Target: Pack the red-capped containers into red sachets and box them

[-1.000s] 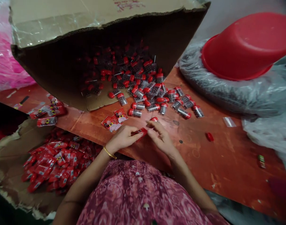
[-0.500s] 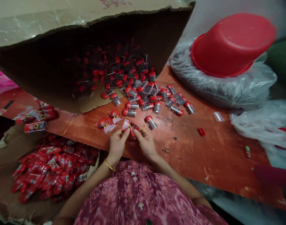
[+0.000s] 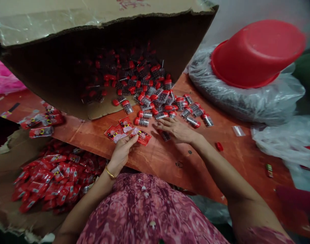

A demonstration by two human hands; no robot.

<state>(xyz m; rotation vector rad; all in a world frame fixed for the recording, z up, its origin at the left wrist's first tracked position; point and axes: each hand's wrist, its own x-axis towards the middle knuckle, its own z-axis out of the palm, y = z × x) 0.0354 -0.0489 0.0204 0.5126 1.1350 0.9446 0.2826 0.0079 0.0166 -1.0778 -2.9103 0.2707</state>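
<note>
My left hand (image 3: 122, 149) pinches a small red printed plastic packet (image 3: 144, 138) between thumb and fingers, just above the table's near edge. More such red packets (image 3: 113, 133) lie flat beside those fingers. My right hand (image 3: 176, 129) reaches out palm down with its fingers extended. Beneath it, partly covered, is a small clear container (image 3: 166, 136) with dark contents; I see no grip closed around it. Just beyond the fingertips lie several clear red-capped containers (image 3: 141, 122), spilling from the mouth of a tipped cardboard box (image 3: 99, 117).
At lower left, an open carton (image 3: 7, 169) holds a heap of filled red packets (image 3: 48, 179). Several filled packets (image 3: 41, 131) rest on the table's left. A red bucket (image 3: 256, 54) sits upside down on a plastic-wrapped bundle (image 3: 236, 101). A loose red cap (image 3: 219, 146) lies at right.
My hands, together on a packet before, have come apart. The right has moved right and forward over a container, while the left keeps the packet, now lying flatter.
</note>
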